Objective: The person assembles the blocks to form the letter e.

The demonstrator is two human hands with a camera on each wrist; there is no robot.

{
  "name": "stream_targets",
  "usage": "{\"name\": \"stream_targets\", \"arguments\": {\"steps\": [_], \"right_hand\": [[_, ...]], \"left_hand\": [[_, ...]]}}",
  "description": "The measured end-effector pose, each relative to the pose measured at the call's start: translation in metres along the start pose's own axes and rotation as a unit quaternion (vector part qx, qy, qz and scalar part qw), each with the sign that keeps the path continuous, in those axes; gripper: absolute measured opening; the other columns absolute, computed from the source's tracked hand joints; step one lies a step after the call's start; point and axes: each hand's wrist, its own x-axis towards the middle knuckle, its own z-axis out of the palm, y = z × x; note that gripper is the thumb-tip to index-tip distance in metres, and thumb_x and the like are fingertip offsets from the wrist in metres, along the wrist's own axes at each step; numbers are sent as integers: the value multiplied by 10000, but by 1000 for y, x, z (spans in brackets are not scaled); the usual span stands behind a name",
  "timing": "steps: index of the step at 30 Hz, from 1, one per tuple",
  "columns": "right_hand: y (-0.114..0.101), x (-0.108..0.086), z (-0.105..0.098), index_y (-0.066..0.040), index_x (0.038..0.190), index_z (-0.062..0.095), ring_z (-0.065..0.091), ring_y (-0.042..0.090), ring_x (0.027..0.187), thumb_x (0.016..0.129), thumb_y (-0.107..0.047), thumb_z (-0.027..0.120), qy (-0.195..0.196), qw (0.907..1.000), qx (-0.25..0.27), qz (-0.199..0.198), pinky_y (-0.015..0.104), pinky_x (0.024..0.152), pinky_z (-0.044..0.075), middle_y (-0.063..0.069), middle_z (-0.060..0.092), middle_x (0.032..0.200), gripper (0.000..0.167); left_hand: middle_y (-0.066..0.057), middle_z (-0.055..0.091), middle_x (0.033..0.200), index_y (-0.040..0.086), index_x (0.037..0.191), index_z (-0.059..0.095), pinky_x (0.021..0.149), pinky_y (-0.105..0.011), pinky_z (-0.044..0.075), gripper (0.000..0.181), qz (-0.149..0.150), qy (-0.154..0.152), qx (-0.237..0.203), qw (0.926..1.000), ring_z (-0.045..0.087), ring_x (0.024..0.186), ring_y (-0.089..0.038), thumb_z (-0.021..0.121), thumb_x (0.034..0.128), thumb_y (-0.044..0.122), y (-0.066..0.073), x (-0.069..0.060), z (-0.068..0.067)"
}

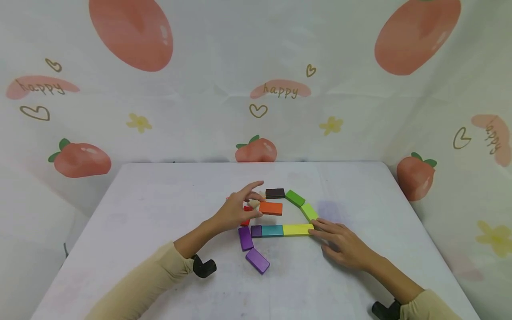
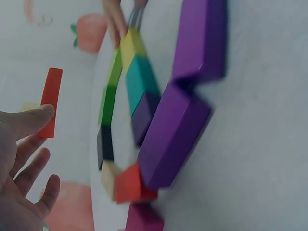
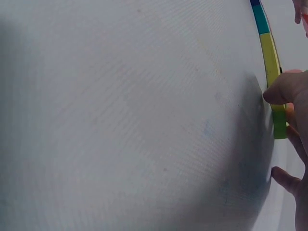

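Observation:
My left hand (image 1: 236,210) is raised over the far left of a ring of coloured blocks. Between thumb and finger it pinches an orange block (image 1: 271,208), held up off the table in the left wrist view. At the ring's right side, the fairly straight fingers of my right hand (image 1: 344,246) touch the end of a yellow block (image 1: 296,230) and the light green block (image 1: 310,213). The yellow block lies in line with a teal block (image 1: 272,230) and a dark purple block (image 1: 256,231). A red block (image 2: 132,185) is partly hidden beneath my left hand in the head view.
A black block (image 1: 275,193) and a green block (image 1: 295,198) form the ring's far side, beside a pale wooden block (image 2: 110,179). Two purple blocks, one upper (image 1: 246,238) and one lower (image 1: 258,261), curve toward the near side. A magenta block (image 2: 143,217) adjoins the red one. All lie on a white table (image 1: 140,186).

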Motion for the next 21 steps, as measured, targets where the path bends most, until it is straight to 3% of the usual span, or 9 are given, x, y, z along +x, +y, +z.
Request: {"name": "stream_targets", "arguments": {"steps": [8,12,16,21], "right_hand": [[0,0,1,-187,1323,663,474,286,1362,818,-122,758,16,10000,-44,-20,518,955,498,62,535,1462,518],[0,1,1,-191,1324,663,471,278,1366,820,-127,759,-13,10000,-36,23,514,961,497,54,533,1465,517],[0,1,1,-202,1331,658,469,269,1369,824,-132,756,-65,9999,-78,97,518,961,499,41,529,1469,521],[-1,1,0,-198,1331,657,465,273,1371,823,-123,756,-54,9999,-60,83,518,964,496,47,529,1469,523]], "left_hand": [[52,721,1122,165,1514,376,1088,-522,393,792,231,-403,-359,9983,536,1300,-256,784,844,53,14,-21,19],[67,716,1138,203,1515,375,1020,-453,476,793,211,-671,-408,9967,591,1226,-164,784,849,70,19,-31,30],[120,704,1133,238,1508,382,1028,-354,475,786,129,-956,-386,9946,597,1178,-53,778,850,73,22,-41,40],[140,701,1133,174,1496,402,1039,-318,459,766,139,-1171,-211,9928,586,1210,-86,795,843,107,27,-48,48]]}}
